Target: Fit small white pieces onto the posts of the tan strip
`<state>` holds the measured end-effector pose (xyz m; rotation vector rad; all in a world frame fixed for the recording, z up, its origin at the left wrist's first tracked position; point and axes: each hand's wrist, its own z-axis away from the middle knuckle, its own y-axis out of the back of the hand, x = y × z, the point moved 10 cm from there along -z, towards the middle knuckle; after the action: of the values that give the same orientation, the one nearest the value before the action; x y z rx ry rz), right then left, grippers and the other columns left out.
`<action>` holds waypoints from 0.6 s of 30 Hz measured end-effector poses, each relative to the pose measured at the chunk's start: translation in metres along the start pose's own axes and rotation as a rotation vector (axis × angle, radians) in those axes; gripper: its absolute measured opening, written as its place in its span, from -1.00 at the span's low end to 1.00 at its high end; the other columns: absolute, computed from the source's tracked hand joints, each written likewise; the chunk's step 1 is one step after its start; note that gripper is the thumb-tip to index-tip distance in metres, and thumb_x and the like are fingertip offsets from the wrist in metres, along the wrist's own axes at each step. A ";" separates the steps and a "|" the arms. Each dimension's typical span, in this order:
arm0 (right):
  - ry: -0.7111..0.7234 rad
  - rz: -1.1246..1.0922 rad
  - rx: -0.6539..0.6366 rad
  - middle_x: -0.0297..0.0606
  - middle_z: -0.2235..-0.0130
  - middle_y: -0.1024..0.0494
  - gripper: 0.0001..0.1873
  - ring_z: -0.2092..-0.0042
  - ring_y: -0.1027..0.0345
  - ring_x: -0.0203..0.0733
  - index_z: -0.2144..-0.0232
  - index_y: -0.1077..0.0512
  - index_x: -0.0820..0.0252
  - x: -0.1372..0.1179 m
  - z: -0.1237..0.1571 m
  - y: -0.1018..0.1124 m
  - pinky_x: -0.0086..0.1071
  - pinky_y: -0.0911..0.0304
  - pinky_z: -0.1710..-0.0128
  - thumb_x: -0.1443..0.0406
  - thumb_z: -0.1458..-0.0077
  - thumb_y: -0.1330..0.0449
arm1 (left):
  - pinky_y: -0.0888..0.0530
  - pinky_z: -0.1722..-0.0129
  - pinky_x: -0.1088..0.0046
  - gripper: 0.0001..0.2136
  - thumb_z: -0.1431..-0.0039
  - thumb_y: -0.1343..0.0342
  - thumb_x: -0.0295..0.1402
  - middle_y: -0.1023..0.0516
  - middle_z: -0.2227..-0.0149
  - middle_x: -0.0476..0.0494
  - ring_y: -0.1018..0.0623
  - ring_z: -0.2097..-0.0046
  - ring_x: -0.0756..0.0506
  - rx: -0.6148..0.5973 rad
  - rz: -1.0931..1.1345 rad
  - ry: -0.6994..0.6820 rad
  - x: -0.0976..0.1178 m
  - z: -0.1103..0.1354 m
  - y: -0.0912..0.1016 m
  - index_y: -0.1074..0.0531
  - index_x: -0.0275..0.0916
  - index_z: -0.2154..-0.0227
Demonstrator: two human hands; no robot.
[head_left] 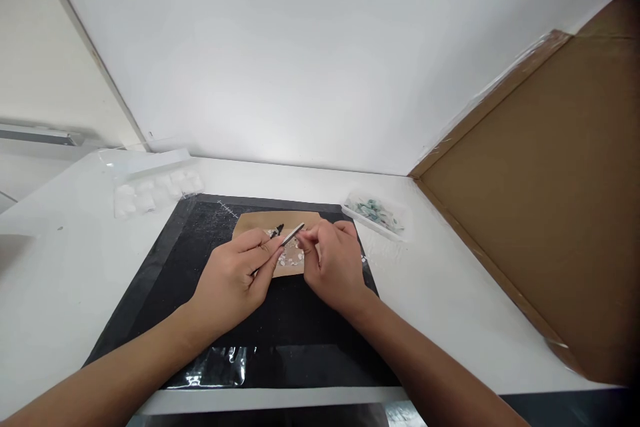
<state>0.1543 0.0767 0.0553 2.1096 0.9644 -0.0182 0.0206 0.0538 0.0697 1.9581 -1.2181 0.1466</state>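
Left hand has a slim dark-and-light strip pinched between thumb and fingers, over the middle of a brown card, strip tilted with its far end up toward the right hand. Right hand is curled, thumb and index together right by that far end; can't tell if they grip the strip or something tiny. A small black piece sits just beyond the left fingertips, close to the strip; too small to identify. White bits are scattered on the card between the hands. Both hands block the view: left covers part of the card's near-left side, right covers its right side. Card lies on a black mat, with glossy clear tape along the mat's front edge. Forearms cross the mat's two front corners. Off the mat's far-right corner, a shallow clear tray of green and whitish pieces, near the right hand but apart from it. Far left on the white table, a clear compartment box, contents unclear. White wall closes off the back, big cardboard panel bounds the right side, well apart from the hands.
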 end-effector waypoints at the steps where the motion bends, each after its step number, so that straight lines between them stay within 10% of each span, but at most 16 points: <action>1: -0.003 -0.001 0.004 -0.38 0.44 -0.51 -0.80 0.45 -0.33 -0.23 0.36 -0.24 0.11 0.001 0.000 0.001 -0.22 -0.07 0.18 0.37 -0.36 -0.09 | -0.49 0.34 0.53 -0.82 -0.39 -0.11 -0.55 -0.51 0.37 -0.09 -0.54 0.37 0.02 0.001 -0.001 -0.005 0.000 0.000 0.000 -0.63 -0.31 0.26; 18: -0.025 -0.064 -0.008 -0.38 0.43 -0.54 -0.81 0.42 -0.39 -0.21 0.35 -0.25 0.11 0.002 0.000 0.000 -0.21 -0.10 0.16 0.35 -0.36 -0.11 | -0.50 0.34 0.50 -0.77 -0.39 -0.13 -0.55 -0.52 0.37 -0.09 -0.54 0.36 0.00 -0.019 0.018 -0.027 0.001 -0.001 -0.001 -0.64 -0.27 0.03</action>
<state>0.1558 0.0776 0.0545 2.0659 1.0152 -0.0721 0.0224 0.0541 0.0703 1.9389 -1.2497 0.1177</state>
